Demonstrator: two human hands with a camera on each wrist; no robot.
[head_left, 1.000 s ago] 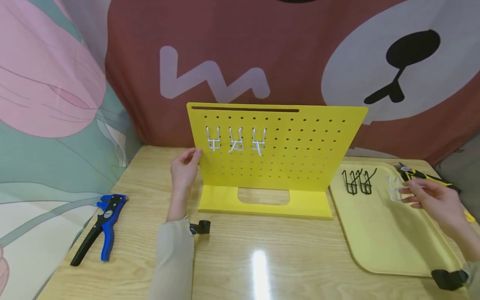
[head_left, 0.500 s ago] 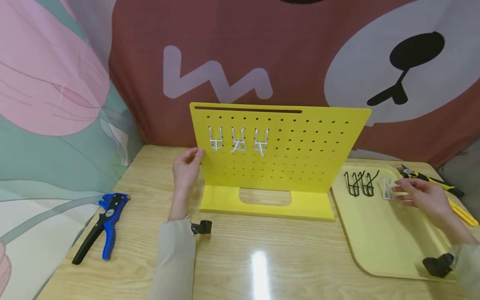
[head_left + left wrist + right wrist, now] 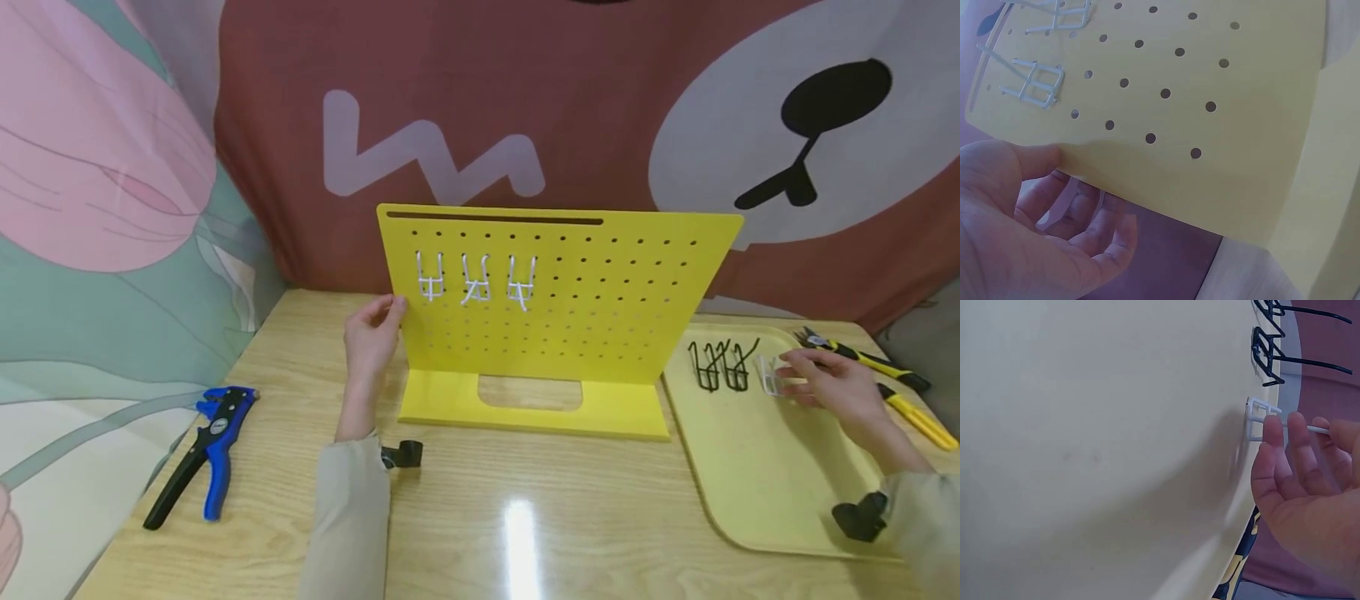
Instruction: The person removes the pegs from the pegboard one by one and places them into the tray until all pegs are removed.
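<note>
A yellow pegboard [image 3: 592,325] stands upright on the table, with white double-wire hooks [image 3: 521,279] hung side by side in its upper left holes. My left hand [image 3: 372,342] grips the board's left edge; the left wrist view shows the thumb on the front face and curled fingers [image 3: 1094,231] behind the edge. Over the tray at right, my right hand [image 3: 836,387] pinches another white wire hook [image 3: 1252,422] by its prong, its looped end low at the tray surface. Two black wire hooks [image 3: 720,367] lie just left of it.
The yellow tray [image 3: 765,492] sits right of the pegboard. Black-and-yellow pliers [image 3: 870,358] and a yellow-handled tool [image 3: 918,417] lie along its right side. A blue-and-black wire stripper [image 3: 213,450] rests on the table's left. A printed cloth [image 3: 585,108] hangs behind.
My right hand has moved left with the white hook, lowering it close beside the black hooks. The left hand stays at the pegboard's edge.
</note>
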